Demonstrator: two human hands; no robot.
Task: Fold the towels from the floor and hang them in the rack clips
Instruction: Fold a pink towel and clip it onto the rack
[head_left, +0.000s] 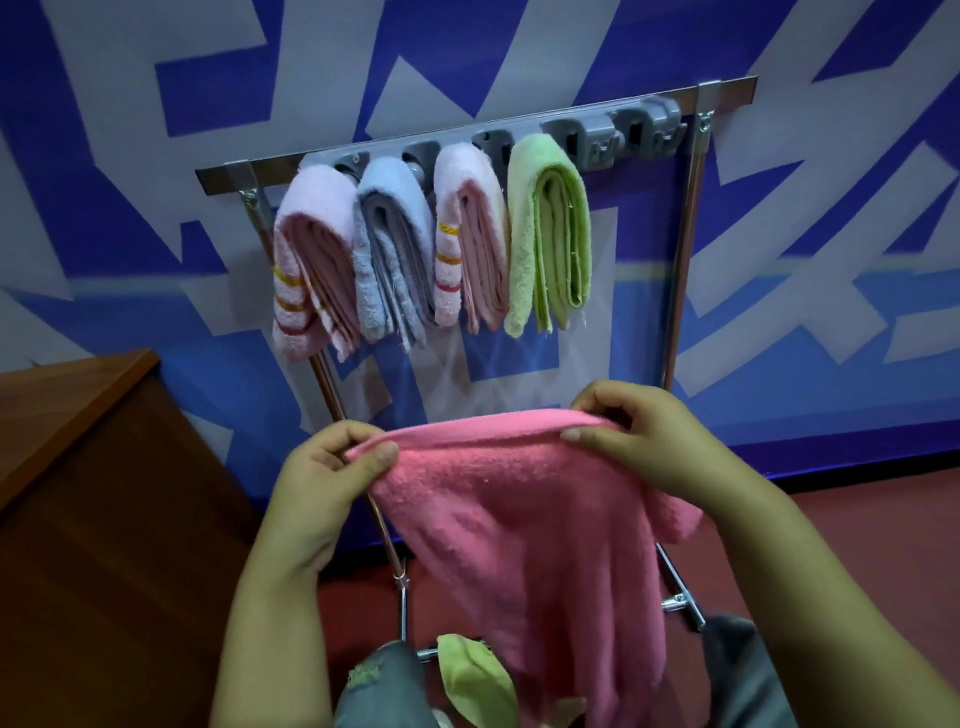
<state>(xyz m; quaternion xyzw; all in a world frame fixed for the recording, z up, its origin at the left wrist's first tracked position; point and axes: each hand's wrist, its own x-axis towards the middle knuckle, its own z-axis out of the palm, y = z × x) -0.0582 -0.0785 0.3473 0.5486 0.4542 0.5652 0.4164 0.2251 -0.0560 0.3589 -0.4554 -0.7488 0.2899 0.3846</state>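
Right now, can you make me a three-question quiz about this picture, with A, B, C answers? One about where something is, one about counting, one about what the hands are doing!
1. Where does the green towel hang on the rack?
A. Farthest left
B. Farthest right of the hung towels
C. Between the two pink ones

2. How many towels hang in the clips?
A. Two
B. Six
C. Four

3. What are the hands doing?
A. Both pinch the pink towel's top edge
B. Both rest on the floor
C. One pulls a clip

Answers: 1 B, it hangs right of the others, with empty clips beyond. 2 C, pale pink, blue, pale pink, green. 3 A, the left hand and right hand each pinch a corner.
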